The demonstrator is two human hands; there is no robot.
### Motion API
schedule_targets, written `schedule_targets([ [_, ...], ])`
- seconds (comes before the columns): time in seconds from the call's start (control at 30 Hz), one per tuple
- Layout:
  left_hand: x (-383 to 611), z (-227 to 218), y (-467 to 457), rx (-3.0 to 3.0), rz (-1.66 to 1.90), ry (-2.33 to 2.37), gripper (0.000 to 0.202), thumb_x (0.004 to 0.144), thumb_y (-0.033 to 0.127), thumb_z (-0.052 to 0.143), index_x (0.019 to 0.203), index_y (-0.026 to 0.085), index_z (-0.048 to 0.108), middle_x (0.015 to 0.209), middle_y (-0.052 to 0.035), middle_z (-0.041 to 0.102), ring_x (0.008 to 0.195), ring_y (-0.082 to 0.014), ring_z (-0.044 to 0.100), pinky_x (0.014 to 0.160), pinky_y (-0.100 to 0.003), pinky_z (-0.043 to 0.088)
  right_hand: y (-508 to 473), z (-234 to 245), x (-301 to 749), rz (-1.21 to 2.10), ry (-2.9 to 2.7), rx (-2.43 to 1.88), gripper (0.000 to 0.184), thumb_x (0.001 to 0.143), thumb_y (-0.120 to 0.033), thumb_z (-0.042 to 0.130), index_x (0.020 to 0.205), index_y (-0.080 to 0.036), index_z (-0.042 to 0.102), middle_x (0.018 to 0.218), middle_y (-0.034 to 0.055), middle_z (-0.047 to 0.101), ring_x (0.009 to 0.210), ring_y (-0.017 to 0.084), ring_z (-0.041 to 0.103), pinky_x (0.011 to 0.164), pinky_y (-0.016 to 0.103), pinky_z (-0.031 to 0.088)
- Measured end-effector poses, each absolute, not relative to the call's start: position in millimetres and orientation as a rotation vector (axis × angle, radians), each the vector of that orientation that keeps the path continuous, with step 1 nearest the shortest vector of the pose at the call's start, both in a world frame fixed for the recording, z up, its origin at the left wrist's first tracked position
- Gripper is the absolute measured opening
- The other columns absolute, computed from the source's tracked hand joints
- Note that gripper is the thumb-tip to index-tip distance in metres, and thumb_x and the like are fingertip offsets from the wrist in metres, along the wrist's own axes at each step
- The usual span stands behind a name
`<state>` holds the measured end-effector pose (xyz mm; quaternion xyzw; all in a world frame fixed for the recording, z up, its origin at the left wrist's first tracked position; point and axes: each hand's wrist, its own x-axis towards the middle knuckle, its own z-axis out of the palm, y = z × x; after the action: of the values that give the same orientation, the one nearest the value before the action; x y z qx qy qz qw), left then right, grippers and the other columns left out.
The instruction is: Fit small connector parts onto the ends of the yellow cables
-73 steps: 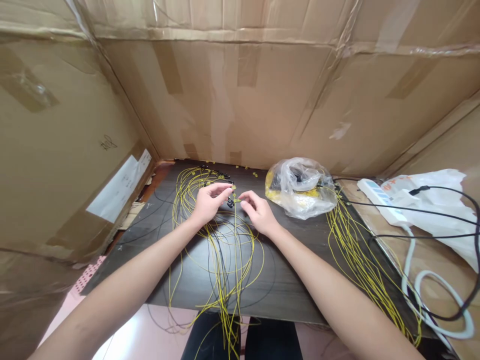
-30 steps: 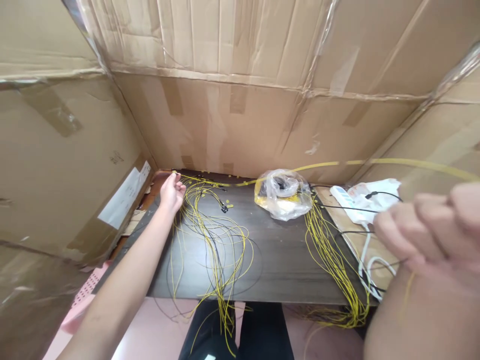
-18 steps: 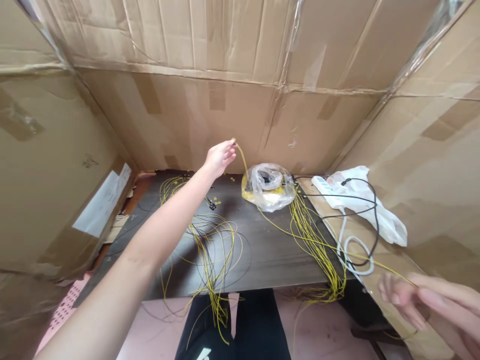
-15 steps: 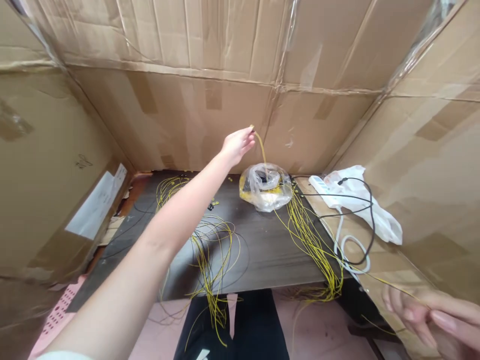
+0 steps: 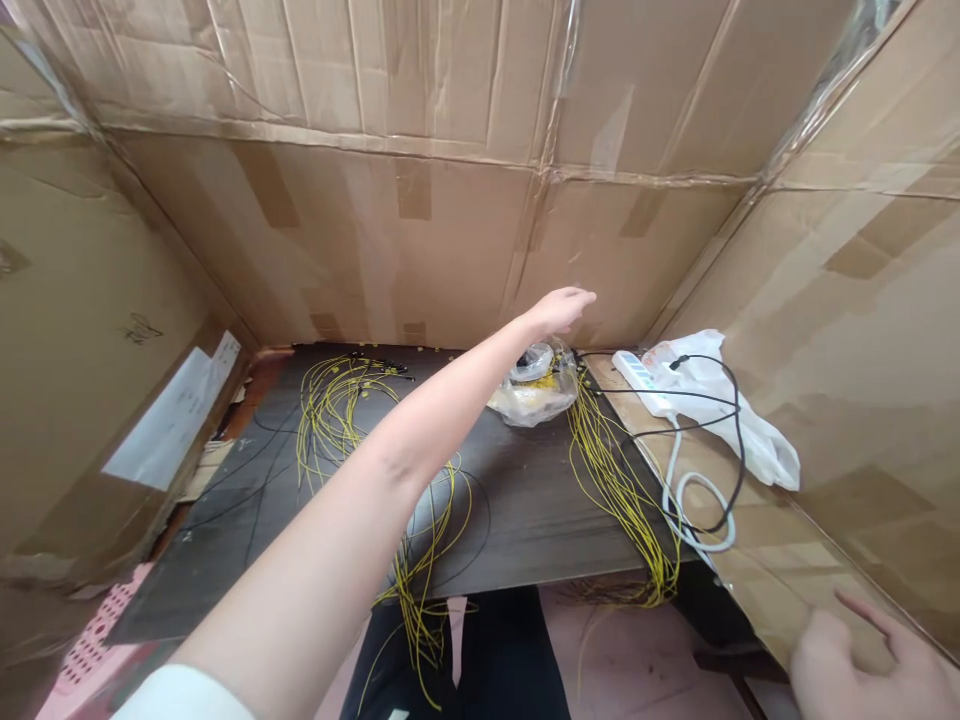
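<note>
A: Where are the person's hands?
B: The left forearm [image 5: 360, 510] crosses the frame from the lower left, where a white sleeve [image 5: 184, 697] shows. It ends in the left hand [image 5: 564, 311], a little right of centre and just above the clear plastic bag [image 5: 534, 405] in the frame. Those fingers look drawn together; I cannot tell whether they grip anything. The right hand [image 5: 870, 660], blurred, is in the lower right corner with its thumb and a finger spread apart.

A: And the yellow wires?
B: Two bunches. The left bunch [image 5: 319, 425] loops left of centre, passes partly behind the forearm and trails over the front edge of the dark tabletop [image 5: 525, 510], bottom centre. The right bunch [image 5: 621, 487] runs from beside the clear bag down towards the lower right.

A: What surrounds them?
B: Right of centre, a white power strip [image 5: 643, 385] lies beside a white plastic bag [image 5: 750, 440]. A cardboard wall [image 5: 315, 220] fills the upper frame.
</note>
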<state>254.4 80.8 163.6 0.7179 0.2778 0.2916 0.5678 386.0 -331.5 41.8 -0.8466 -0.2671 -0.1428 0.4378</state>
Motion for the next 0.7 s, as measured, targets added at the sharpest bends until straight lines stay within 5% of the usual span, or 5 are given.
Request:
schedule_targets([
  [0.1, 228.8, 154.2, 71.6, 2.055, 0.675, 0.671, 0.026, 0.097, 0.025, 0.057, 0.109, 0.01, 0.074, 0.118, -0.0159, 0.076, 0.109, -0.0251, 0.072, 0.106, -0.041, 0.052, -305.6, 55.9, 352.1, -0.671, -0.694, -2.03, 0.014, 0.085, -0.05, 0.057, 0.083, -0.04, 0.067, 0.072, 0.0149, 0.057, 0.102, 0.049, 0.062, 0.079, 0.063, 0.039],
  [0.2, 181.9, 132.5, 61.5, 2.138, 0.658, 0.591, 0.022, 0.096, 0.023, 0.057, 0.096, 0.012, 0.076, 0.097, -0.0099, 0.078, 0.08, -0.0171, 0.072, 0.089, -0.034, 0.055, -267.6, 62.8, 304.9, -0.427, -0.864, -1.817, 0.021, 0.089, -0.047, 0.063, 0.092, -0.027, 0.068, 0.088, 0.0133, 0.069, 0.092, 0.039, 0.066, 0.084, 0.056, 0.048],
  [0.3, 119.2, 100.1, 49.2, 2.164, 0.786, 0.733, 0.025, 0.097, 0.023, 0.052, 0.093, 0.013, 0.075, 0.093, -0.007, 0.077, 0.071, -0.0144, 0.068, 0.08, -0.03, 0.053, -217.6, 69.0, 255.0, -0.089, -1.258, -1.527, 0.017, 0.096, -0.037, 0.06, 0.097, -0.023, 0.069, 0.093, 0.0098, 0.071, 0.087, 0.028, 0.065, 0.084, 0.045, 0.051],
  [0.43, 32.9, 58.0, 31.9, 2.113, 0.911, 1.058, 0.03, 0.099, 0.025, 0.048, 0.11, 0.017, 0.075, 0.083, -0.0028, 0.074, 0.066, -0.0148, 0.062, 0.067, -0.026, 0.046, -130.0, 71.8, 200.3, 0.207, -1.816, -1.302, 0.017, 0.099, -0.023, 0.052, 0.094, -0.023, 0.068, 0.092, 0.0083, 0.072, 0.091, 0.027, 0.063, 0.084, 0.041, 0.05],
  [0.7, -40.7, 33.3, 20.9, 2.202, 1.093, 1.522, 0.022, 0.088, 0.023, 0.056, 0.092, 0.02, 0.078, 0.058, 0.0013, 0.057, 0.056, -0.0167, 0.05, 0.06, -0.028, 0.034, -2.2, 23.7, 160.0, 0.183, -2.271, -1.377, 0.025, 0.092, -0.009, 0.051, 0.107, -0.016, 0.07, 0.107, 0.0133, 0.07, 0.101, 0.028, 0.059, 0.091, 0.04, 0.049],
])
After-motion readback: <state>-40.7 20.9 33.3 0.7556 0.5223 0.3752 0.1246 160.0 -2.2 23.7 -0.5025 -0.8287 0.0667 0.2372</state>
